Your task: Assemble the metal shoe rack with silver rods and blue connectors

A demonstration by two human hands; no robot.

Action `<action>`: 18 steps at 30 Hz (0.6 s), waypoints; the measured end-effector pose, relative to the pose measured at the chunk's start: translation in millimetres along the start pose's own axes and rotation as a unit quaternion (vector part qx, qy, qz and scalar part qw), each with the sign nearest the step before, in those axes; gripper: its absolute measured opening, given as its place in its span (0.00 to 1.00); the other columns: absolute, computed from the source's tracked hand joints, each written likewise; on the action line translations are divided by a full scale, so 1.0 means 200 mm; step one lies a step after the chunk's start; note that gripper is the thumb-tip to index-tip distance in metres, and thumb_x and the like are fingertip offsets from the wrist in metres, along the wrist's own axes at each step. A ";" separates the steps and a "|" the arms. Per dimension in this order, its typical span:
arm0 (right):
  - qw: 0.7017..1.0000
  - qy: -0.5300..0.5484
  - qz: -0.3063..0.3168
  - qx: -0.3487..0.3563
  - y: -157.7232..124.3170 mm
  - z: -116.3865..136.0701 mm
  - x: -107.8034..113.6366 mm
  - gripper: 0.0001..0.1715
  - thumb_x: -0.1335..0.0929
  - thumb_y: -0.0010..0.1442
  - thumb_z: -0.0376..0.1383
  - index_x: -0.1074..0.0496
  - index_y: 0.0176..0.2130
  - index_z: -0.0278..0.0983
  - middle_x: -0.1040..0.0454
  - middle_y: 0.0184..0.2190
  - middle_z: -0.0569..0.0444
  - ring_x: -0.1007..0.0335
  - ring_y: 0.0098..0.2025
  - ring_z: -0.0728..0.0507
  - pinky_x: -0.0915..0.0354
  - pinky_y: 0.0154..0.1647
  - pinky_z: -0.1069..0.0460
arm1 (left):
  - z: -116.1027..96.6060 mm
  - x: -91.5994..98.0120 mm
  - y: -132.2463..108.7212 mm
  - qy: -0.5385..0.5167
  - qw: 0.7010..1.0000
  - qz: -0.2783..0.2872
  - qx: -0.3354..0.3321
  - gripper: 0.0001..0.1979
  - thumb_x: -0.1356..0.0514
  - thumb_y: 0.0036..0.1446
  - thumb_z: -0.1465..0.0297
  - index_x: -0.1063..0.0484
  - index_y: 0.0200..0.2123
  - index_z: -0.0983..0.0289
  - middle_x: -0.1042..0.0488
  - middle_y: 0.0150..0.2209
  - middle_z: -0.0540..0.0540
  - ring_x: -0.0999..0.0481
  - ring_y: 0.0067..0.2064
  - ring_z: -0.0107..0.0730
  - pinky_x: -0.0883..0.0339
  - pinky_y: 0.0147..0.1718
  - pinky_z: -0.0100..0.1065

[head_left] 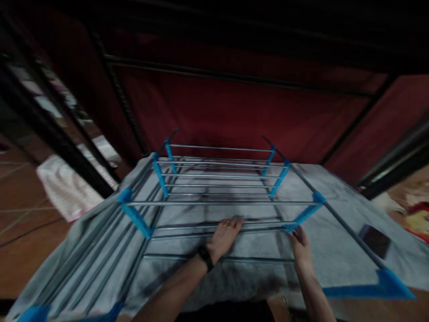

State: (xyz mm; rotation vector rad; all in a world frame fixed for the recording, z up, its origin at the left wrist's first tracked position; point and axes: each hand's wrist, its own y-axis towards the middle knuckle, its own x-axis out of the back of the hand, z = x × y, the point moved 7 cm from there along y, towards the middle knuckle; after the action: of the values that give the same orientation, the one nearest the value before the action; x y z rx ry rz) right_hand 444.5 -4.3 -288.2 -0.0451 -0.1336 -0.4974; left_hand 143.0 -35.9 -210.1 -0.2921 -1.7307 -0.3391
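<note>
- A person's left hand (224,236) lies across two bars (264,230) of a rack (214,203) built of metal rods and blue brackets, its fingers close together; whether they grip the metal cannot be told.
- The right hand (302,250) meets the lower end of a blue bracket (305,214), its fingertips partly hidden, so a pinch cannot be confirmed.
- The rack rests on gray cloth (331,250), its rungs stretching away beyond the fingers of both hands; one bar (254,259) crosses nearer the wearer than the left fingers.
- A dark, phone-like slab (374,241) lies to the right of the right fingers.
- Red fabric (241,107) hangs well beyond both hands; a black wristband (205,258) circles the left wrist.
</note>
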 end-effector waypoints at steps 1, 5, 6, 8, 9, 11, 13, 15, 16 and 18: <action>1.000 -0.005 0.001 -0.004 -0.03 -0.04 0.00 0.46 0.30 0.48 0.50 0.36 0.63 0.39 0.31 0.61 0.43 0.33 0.60 0.33 0.37 0.62 0.39 | 0.00 0.02 0.00 0.003 1.000 -0.009 0.004 0.29 0.53 0.63 0.83 0.37 0.66 0.62 0.24 0.56 0.63 0.23 0.56 0.42 0.32 0.57 0.44; 0.999 -0.038 0.029 0.023 -0.22 -0.09 -0.06 0.41 0.31 0.54 0.49 0.38 0.63 0.40 0.33 0.59 0.43 0.31 0.57 0.33 0.37 0.60 0.35 | 0.00 0.07 -0.01 0.017 0.999 -0.034 0.003 0.24 0.52 0.66 0.80 0.35 0.62 0.63 0.23 0.52 0.62 0.23 0.52 0.42 0.31 0.54 0.43; 0.996 -0.054 0.046 0.052 -0.28 -0.05 -0.09 0.38 0.32 0.57 0.49 0.36 0.62 0.40 0.32 0.58 0.43 0.30 0.56 0.34 0.37 0.60 0.35 | 0.00 0.08 -0.03 0.021 0.999 -0.037 0.002 0.23 0.52 0.66 0.79 0.34 0.61 0.63 0.23 0.51 0.61 0.23 0.51 0.42 0.31 0.54 0.43; 0.985 -0.083 0.078 0.131 -0.40 0.07 -0.15 0.31 0.34 0.61 0.47 0.34 0.60 0.39 0.31 0.55 0.44 0.29 0.52 0.36 0.35 0.58 0.36 | -0.02 0.09 -0.06 0.030 0.998 -0.048 0.001 0.21 0.52 0.67 0.78 0.33 0.60 0.63 0.23 0.49 0.60 0.23 0.50 0.41 0.31 0.53 0.42; 0.976 -0.094 0.090 0.175 -0.45 0.15 -0.18 0.28 0.35 0.63 0.46 0.32 0.58 0.39 0.30 0.53 0.44 0.28 0.51 0.36 0.34 0.56 0.36 | -0.03 0.09 -0.07 0.035 0.998 -0.055 -0.001 0.20 0.52 0.67 0.78 0.32 0.59 0.64 0.23 0.48 0.59 0.23 0.50 0.41 0.31 0.53 0.41; 0.953 -0.111 0.113 0.258 -0.54 0.32 -0.24 0.23 0.37 0.66 0.44 0.30 0.56 0.39 0.29 0.53 0.44 0.29 0.52 0.36 0.34 0.56 0.37 | -0.04 0.12 -0.10 0.039 0.997 -0.072 -0.003 0.19 0.50 0.67 0.78 0.32 0.58 0.65 0.23 0.48 0.59 0.24 0.50 0.40 0.32 0.54 0.41; 0.926 -0.128 0.145 0.325 -0.61 0.47 -0.32 0.20 0.39 0.68 0.41 0.29 0.55 0.39 0.28 0.54 0.44 0.31 0.56 0.35 0.36 0.58 0.36 | -0.04 0.14 -0.13 0.039 0.996 -0.086 -0.002 0.19 0.49 0.67 0.77 0.32 0.58 0.65 0.23 0.48 0.59 0.24 0.51 0.40 0.33 0.55 0.41; 0.894 -0.142 0.196 0.376 -0.67 0.60 -0.43 0.20 0.41 0.69 0.38 0.29 0.55 0.40 0.28 0.56 0.45 0.33 0.59 0.36 0.36 0.60 0.37 | -0.03 0.16 -0.14 0.039 0.995 -0.091 -0.001 0.18 0.49 0.67 0.77 0.31 0.57 0.64 0.23 0.49 0.59 0.24 0.50 0.39 0.33 0.55 0.41; 0.878 -0.146 0.223 0.398 -0.69 0.66 -0.49 0.20 0.42 0.69 0.36 0.29 0.56 0.41 0.28 0.56 0.45 0.32 0.60 0.37 0.36 0.60 0.38 | -0.03 0.16 -0.15 0.042 0.995 -0.088 -0.002 0.18 0.49 0.67 0.77 0.31 0.56 0.64 0.23 0.49 0.59 0.24 0.50 0.39 0.33 0.54 0.42; 0.838 -0.158 0.270 0.447 -0.76 0.77 -0.63 0.21 0.42 0.69 0.33 0.29 0.56 0.41 0.27 0.56 0.47 0.31 0.59 0.39 0.35 0.60 0.39 | -0.01 0.15 -0.15 0.050 0.996 -0.079 0.003 0.17 0.49 0.66 0.78 0.29 0.54 0.65 0.22 0.48 0.60 0.24 0.50 0.40 0.33 0.54 0.42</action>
State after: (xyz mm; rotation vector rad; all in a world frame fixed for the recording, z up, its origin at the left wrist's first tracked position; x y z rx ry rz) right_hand 244.7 -66.1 -151.0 0.7449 -0.6509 0.1838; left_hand 129.0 -64.5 -182.7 -0.1323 -1.6588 -0.4567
